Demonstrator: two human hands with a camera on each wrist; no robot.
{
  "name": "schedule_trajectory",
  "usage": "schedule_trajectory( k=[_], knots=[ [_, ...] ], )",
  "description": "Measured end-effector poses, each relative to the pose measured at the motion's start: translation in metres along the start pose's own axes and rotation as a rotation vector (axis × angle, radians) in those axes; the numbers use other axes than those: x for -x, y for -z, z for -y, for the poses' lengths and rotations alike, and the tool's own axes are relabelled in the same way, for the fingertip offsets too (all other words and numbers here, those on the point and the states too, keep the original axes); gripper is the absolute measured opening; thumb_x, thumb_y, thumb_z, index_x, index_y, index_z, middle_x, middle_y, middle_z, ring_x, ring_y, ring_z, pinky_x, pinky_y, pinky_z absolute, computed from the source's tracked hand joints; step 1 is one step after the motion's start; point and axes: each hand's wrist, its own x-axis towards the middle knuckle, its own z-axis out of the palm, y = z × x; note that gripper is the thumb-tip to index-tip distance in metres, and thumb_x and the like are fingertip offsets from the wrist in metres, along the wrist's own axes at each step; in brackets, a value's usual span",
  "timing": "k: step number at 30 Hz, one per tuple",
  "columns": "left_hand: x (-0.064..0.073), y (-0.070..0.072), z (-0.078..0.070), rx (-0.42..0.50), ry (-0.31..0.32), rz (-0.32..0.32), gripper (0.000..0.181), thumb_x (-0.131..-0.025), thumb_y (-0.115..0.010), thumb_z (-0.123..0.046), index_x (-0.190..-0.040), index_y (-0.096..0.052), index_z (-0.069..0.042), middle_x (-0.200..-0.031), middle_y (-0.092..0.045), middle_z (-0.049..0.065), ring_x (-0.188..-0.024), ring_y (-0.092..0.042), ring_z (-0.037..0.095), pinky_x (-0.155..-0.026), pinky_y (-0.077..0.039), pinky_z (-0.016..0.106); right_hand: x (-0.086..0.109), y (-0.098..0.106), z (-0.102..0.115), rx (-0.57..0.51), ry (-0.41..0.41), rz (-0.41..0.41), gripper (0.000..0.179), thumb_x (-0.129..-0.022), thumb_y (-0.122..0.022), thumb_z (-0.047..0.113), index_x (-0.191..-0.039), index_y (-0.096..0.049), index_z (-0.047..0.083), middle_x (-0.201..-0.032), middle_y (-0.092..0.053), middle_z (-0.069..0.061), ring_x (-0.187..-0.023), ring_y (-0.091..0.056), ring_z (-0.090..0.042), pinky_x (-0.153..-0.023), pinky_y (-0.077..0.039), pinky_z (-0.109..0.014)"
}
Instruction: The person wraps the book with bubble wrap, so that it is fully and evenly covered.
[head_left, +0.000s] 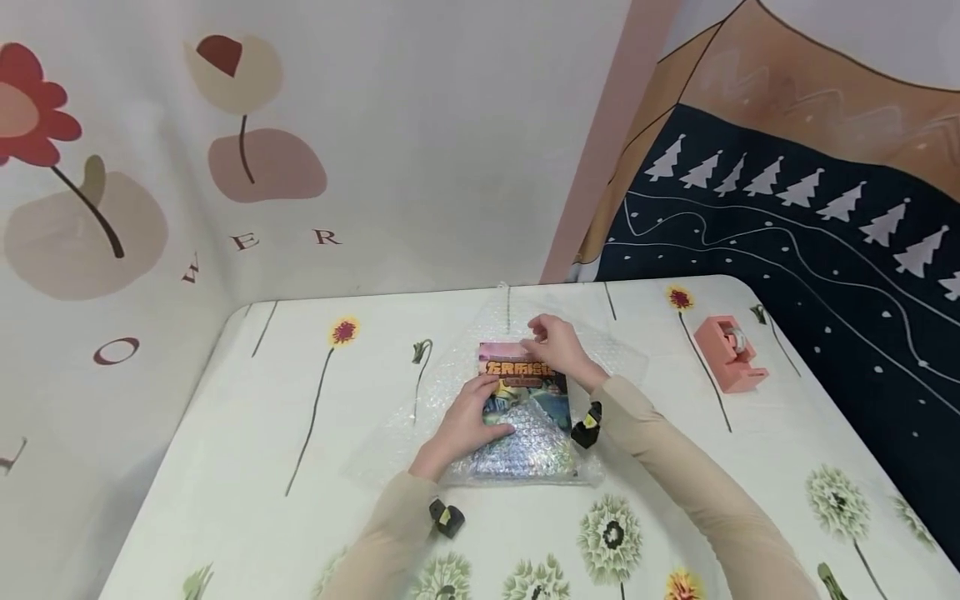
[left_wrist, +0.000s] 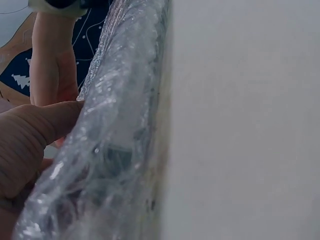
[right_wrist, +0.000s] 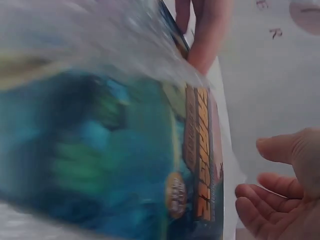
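Observation:
A book (head_left: 557, 402) with a colourful cover and large orange lettering lies on a sheet of bubble wrap (head_left: 517, 454). The wrap is folded over the book's lower part, while the lettered top edge shows bare. My left hand (head_left: 465, 417) rests on the book's left side, its thumb spread over the folded wrap. In the left wrist view the left thumb (left_wrist: 55, 117) touches the wrap's surface. Above the book's top right corner is my right hand (head_left: 561, 346), fingers loosely bent. The right wrist view shows that right hand (right_wrist: 282, 187) apart from the book, with nothing between thumb and fingers.
A pink tape dispenser (head_left: 727, 354) with a roll in it stands at the table's right side. The flower-printed tablecloth (head_left: 247, 433) covers the table. Printed curtains (head_left: 420, 150) hang behind it. Loose bubble wrap spreads out on both sides of the book and behind it.

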Motion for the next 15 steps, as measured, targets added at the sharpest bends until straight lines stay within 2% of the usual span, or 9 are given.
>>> schedule_trajectory(
  k=[8, 15],
  knots=[
    [0.002, -0.001, 0.0, 0.011, 0.011, -0.002, 0.073, -0.074, -0.079, -0.025, -0.131, -0.047, 0.008, -0.141, -0.04, 0.018, -0.132, -0.034, 0.034, -0.107, -0.03, 0.045, -0.034, -0.002, -0.003, -0.025, -0.139, -0.046, 0.048, -0.091, -0.062, 0.019, -0.13, -0.048, -0.005, -0.127, -0.052, -0.023, -0.115, -0.051, -0.034, -0.093, -0.045, -0.043],
    [0.002, 0.001, -0.002, -0.003, 0.003, 0.0, 0.074, -0.075, -0.079, -0.026, -0.131, -0.046, 0.008, -0.141, -0.041, 0.018, -0.132, -0.034, 0.034, -0.108, -0.029, 0.043, -0.048, -0.008, -0.005, -0.006, -0.187, -0.064, 0.05, -0.092, -0.061, 0.02, -0.133, -0.046, -0.005, -0.131, -0.049, -0.023, -0.117, -0.05, -0.035, -0.096, -0.042, -0.044]
  ],
)
